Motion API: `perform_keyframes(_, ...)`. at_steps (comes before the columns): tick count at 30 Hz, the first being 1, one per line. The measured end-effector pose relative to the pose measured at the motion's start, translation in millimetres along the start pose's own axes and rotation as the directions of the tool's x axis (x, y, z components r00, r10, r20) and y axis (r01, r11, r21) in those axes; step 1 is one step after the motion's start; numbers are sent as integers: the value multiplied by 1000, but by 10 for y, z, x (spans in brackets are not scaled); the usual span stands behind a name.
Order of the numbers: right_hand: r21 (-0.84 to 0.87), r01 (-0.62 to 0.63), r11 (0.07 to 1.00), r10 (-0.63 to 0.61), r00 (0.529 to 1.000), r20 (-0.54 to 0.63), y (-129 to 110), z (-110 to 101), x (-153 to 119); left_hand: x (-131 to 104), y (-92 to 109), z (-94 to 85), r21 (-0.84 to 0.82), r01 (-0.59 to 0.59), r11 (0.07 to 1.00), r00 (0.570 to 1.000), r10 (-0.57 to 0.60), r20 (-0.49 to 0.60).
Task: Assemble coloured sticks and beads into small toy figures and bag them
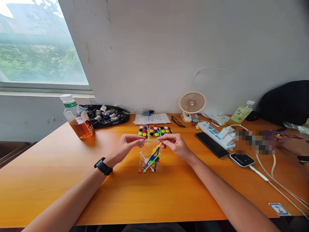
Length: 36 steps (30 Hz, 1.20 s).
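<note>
A clear plastic bag point(150, 161) hangs upright between my hands, above the wooden table. Inside it are colourful plastic arrow-shaped pieces in blue, green, yellow, white, red and black. My left hand point(131, 142) pinches the bag's top left corner, with a dark watch on that wrist. The top right corner is pinched in my right hand point(175, 144). Just behind the bag, rows of colourful round pieces point(151, 130) lie on the table with thin coloured sticks between them.
An amber drink bottle point(80, 124) and a black bag of scraps point(106, 116) are at the left. Behind stand papers point(152, 119), glasses point(178, 121) and a fan point(192, 103). Rightward lie a phone point(211, 144), a power strip point(214, 133), a white-edged device point(242, 159) and cables.
</note>
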State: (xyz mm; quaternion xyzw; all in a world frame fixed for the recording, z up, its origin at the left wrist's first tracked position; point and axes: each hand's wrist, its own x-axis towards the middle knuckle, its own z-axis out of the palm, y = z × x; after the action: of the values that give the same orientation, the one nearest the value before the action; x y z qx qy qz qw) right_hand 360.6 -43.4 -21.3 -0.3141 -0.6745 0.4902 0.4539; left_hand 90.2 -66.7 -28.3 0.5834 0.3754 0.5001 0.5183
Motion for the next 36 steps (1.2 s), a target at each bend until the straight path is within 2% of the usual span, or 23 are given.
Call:
perform_keyframes(3,-21,-11,1000,12,998,59,-21,14,-21,-5,21,47,-11,7,1000,999,-8,-39)
perform_keyframes(5,-10,-27,1000,27,998,52,-32,38,-32,-6,10,69,-38,15,999,999,-17,-51)
perform_keyframes(8,-29,-47,998,48,998,30,-35,94,-40,-18,-21,94,-64,36,997,999,-38,-33)
perform_keyframes(14,-146,-59,987,73,993,95,-5,189,-67,-66,-31,165,-31,-4,1000,1000,5,13)
perform_keyframes(19,-126,-55,990,66,994,82,19,200,-76,-58,-53,186,-7,-19,1000,999,20,47)
perform_keyframes(23,-99,-48,994,55,996,66,41,165,-43,-17,-82,122,58,-19,998,997,15,74)
perform_keyframes(30,54,-48,997,51,997,-53,119,32,29,47,-81,3,19,-55,998,994,53,92)
perform_keyframes(36,88,5,996,-1,999,-44,72,29,16,29,-33,20,-7,-56,998,998,57,28)
